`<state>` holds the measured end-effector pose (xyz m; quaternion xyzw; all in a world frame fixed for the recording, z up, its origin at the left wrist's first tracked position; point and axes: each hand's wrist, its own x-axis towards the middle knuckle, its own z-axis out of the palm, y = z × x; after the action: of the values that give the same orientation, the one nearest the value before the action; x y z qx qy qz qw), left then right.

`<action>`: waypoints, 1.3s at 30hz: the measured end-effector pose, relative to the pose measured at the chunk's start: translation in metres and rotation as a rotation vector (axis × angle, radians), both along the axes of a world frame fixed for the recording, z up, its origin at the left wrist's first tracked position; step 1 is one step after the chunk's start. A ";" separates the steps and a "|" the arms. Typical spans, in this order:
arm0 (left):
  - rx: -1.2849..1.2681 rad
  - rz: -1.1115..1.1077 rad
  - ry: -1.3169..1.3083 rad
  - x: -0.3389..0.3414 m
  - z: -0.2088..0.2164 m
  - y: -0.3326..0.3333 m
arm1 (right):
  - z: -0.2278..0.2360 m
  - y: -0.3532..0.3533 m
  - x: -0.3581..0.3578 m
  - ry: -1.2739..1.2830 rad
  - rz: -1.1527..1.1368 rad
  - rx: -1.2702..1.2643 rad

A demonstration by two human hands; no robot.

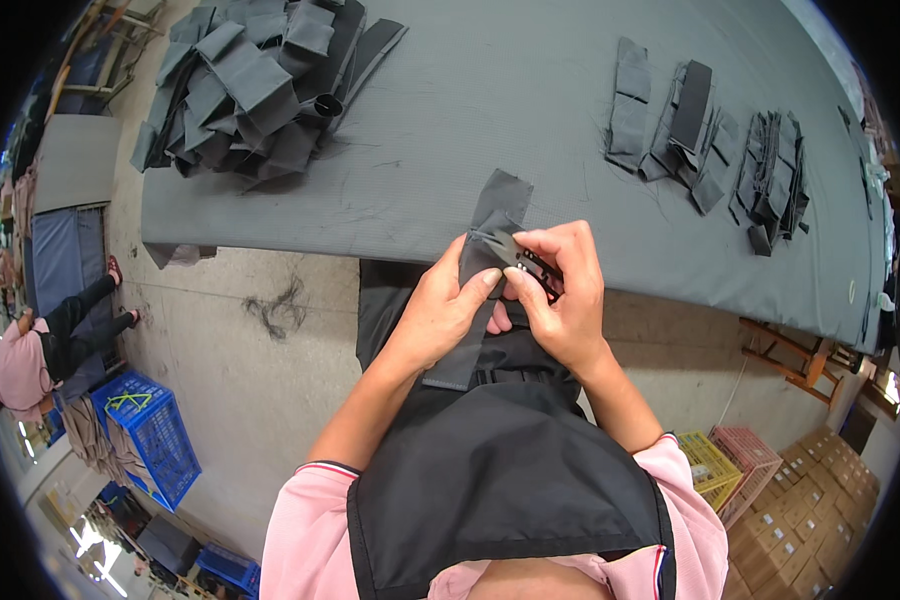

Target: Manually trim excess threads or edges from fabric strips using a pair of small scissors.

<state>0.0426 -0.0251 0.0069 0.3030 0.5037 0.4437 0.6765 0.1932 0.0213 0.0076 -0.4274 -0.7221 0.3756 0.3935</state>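
In front of my waist, at the near edge of the table, I hold a dark grey fabric strip (498, 205) between both hands. My left hand (448, 305) pinches the strip with its thumb on top, and the strip's lower end hangs toward my lap. My right hand (560, 285) is closed around a small black tool (538, 272) with pale dots along it; its exact kind is partly hidden by the fingers. The right thumb and fingertips meet the fabric close to the left thumb.
A grey-covered table (470, 110) spreads ahead. It bears a heap of grey fabric pieces (255, 90) at left and smaller fabric stacks (685, 120) at right. A blue crate (155, 440) and a person in pink (25, 365) are at left; cardboard boxes (810, 500) and a yellow crate (708, 470) at lower right.
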 end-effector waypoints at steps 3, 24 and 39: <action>0.005 -0.017 -0.006 0.000 0.002 -0.001 | -0.005 -0.005 -0.001 0.001 -0.019 0.004; -0.089 0.148 -0.137 0.002 -0.011 -0.036 | -0.018 -0.025 -0.009 0.078 0.077 0.024; -0.137 0.150 -0.214 0.000 -0.006 -0.029 | -0.024 0.004 -0.015 0.012 0.181 -0.151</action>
<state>0.0427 -0.0538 0.0009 0.1685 0.4790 0.4874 0.7103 0.1783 0.0254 -0.0169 -0.3868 -0.7250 0.4655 0.3288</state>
